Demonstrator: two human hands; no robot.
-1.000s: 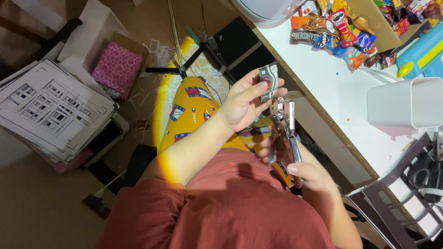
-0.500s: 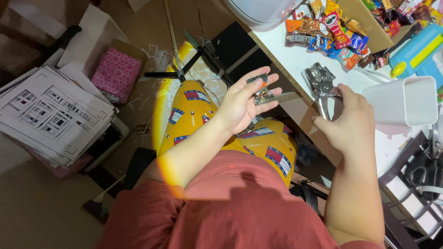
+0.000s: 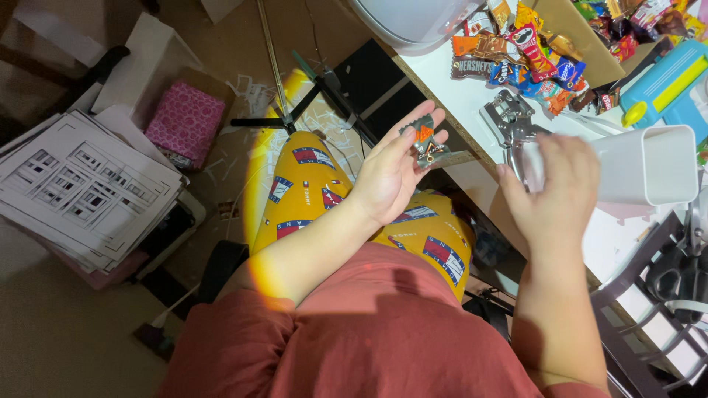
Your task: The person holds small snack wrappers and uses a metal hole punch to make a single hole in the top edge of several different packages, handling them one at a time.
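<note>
My left hand (image 3: pixel 391 173) is raised above my lap, palm up. Its fingertips pinch a small grey and orange wrapped packet (image 3: pixel 425 141) beside the edge of the white table (image 3: pixel 450 81). My right hand (image 3: pixel 554 193) lies over the handles of a metal plier-like punch tool (image 3: pixel 507 120), and the tool's head rests on the table. That hand is blurred and its fingers curl loosely around the handles. My yellow patterned trousers (image 3: pixel 302 191) and red shirt fill the lower middle.
A white rectangular cup (image 3: pixel 649 173) stands right of my right hand. Beyond the tool are a pile of snack packets (image 3: pixel 527 51), a cardboard box (image 3: pixel 582 44) and a blue device (image 3: pixel 664 81). On the floor to the left are printed sheets (image 3: pixel 81 191), a pink box (image 3: pixel 184 121) and a tripod (image 3: pixel 310 96).
My right hand has lowered the metal tool from the air onto the table. My left hand has stayed up with the packet, its fingers more spread.
</note>
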